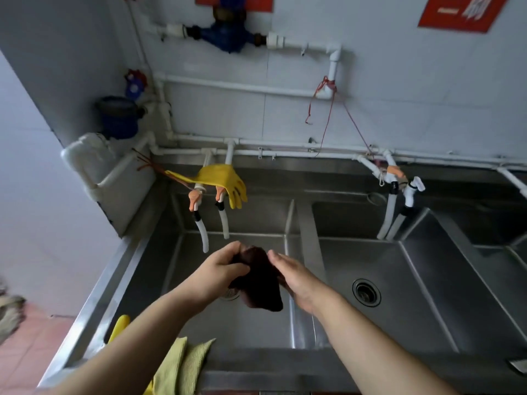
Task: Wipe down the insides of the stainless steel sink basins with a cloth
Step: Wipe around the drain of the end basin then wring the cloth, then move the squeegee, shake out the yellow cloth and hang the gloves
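Step in hand: readying the cloth, by my reading; it is bunched in the air between the hands and no steel is being wiped yet.
Cloth: a dark brown cloth (258, 276) hangs above the left basin (251, 323), its lower end drooping below both hands and touching no steel.
Left hand: the left hand (218, 270) grips the upper part of the cloth, fingers curled round the bunch.
Right hand: the right hand (293, 276) lies against the cloth's other side with fingers fairly straight; whether the thumb pinches behind the cloth I cannot tell.
Drain below: the left basin's drain (231, 293) peeps out just under the left wrist, mostly hidden.
Middle basin: the middle basin (399, 295) lies to the right of the right hand, its drain (366, 292) in plain sight.
Beyond the hands: two tap hoses (204, 235) hang just past the fingertips, a yellow rubber glove (225, 179) draped on the pipes above.
Nearer than the hands: a yellow-green cloth (182, 366) lies over the front rim below the left forearm.
Next move: probably gather the cloth into one palm, lower it to a basin wall or floor and press flat, steering round the hoses.
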`<state>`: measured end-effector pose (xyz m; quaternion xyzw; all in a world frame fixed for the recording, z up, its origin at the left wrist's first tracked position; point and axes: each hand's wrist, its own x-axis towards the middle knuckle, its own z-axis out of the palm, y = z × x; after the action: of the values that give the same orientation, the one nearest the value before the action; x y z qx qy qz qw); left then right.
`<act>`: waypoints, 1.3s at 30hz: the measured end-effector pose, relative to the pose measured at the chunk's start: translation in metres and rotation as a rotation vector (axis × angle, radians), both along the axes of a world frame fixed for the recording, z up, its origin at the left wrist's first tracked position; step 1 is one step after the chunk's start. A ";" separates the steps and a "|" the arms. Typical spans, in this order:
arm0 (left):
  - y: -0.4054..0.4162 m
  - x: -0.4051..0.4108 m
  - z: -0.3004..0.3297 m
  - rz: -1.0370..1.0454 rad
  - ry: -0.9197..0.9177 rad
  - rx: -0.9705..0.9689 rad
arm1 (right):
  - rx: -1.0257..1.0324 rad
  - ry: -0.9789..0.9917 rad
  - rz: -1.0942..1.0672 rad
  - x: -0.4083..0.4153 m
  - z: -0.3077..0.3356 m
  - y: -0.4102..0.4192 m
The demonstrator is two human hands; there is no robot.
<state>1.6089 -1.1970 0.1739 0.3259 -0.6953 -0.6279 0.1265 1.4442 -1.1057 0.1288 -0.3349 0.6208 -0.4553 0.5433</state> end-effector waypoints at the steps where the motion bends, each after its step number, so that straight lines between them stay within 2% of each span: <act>1: 0.001 0.001 0.006 -0.015 0.004 -0.004 | -0.026 -0.048 0.002 0.000 0.006 0.002; 5: -0.002 -0.002 0.021 -0.057 0.034 -0.016 | -0.131 -0.104 -0.108 -0.004 0.026 0.002; 8: -0.013 -0.007 0.023 -0.092 0.043 -0.043 | -0.160 -0.007 -0.170 -0.007 0.035 -0.001; 12: -0.035 -0.018 0.019 -0.140 -0.081 -0.308 | -0.156 0.071 -0.310 -0.012 0.045 0.000; 15: -0.049 -0.031 0.015 -0.287 -0.190 -0.443 | -0.144 0.117 -0.383 -0.018 0.049 0.008; 19: -0.046 -0.065 0.014 -0.485 -0.243 -0.359 | -0.120 0.192 -0.558 -0.033 0.044 0.036; 22: -0.024 -0.099 0.009 -0.564 -0.197 -0.291 | -0.118 0.140 -0.742 -0.054 0.038 0.079; 26: 0.033 -0.158 0.007 -0.621 -0.139 -0.181 | -0.170 0.003 -1.034 -0.085 0.035 0.153; 29: 0.095 -0.204 0.008 -0.649 -0.093 -0.111 | -0.177 0.012 -1.228 -0.107 0.035 0.219; 36: 0.273 -0.312 0.003 -0.750 -0.037 -0.006 | -0.159 0.024 -1.475 -0.170 0.030 0.403; 39: 0.356 -0.362 -0.003 -0.790 -0.037 0.019 | -0.116 0.075 -1.505 -0.209 0.027 0.487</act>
<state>1.2464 -0.8409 0.1704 0.0454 -0.7636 -0.6287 -0.1404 1.2348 -0.6187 0.1560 0.1359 0.6750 -0.7237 0.0457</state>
